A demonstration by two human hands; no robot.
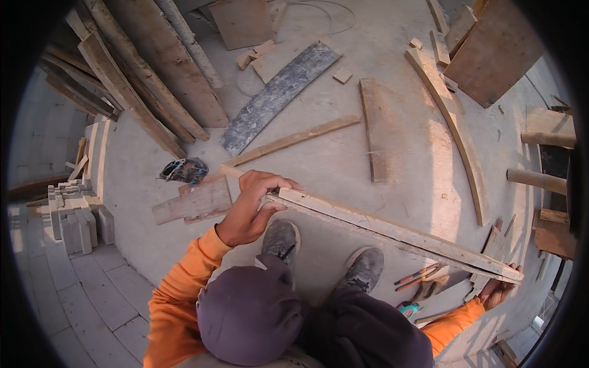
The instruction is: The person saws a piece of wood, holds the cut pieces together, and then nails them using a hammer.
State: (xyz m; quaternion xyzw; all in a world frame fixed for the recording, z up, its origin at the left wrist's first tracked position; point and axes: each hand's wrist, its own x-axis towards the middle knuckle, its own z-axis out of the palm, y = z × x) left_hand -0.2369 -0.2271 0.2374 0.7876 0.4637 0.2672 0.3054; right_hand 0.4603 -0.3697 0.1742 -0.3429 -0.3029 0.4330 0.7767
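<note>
Two long, narrow wooden battens lie lengthwise against each other, slanting down to the right in front of me. The upper batten [380, 226] is pale and thicker; the lower strip [343, 224] looks thinner and rougher. A dark narrow gap shows between them toward the right end. My left hand [251, 205] is closed around their left end, thumb below and fingers on top. At the right end, my right hand [500, 289] is wrapped from underneath, its fingers partly hidden by the wood. Both battens are held above the concrete floor [319, 165].
A long grey-stained board [279, 98], a thin batten [300, 140] and a short plank [373, 129] lie ahead. Boards lean at the left, above stacked blocks [76, 214]. A curved timber [454, 132] lies right. Red-handled tools [418, 277] and a teal-handled tool [408, 308] lie near my right forearm.
</note>
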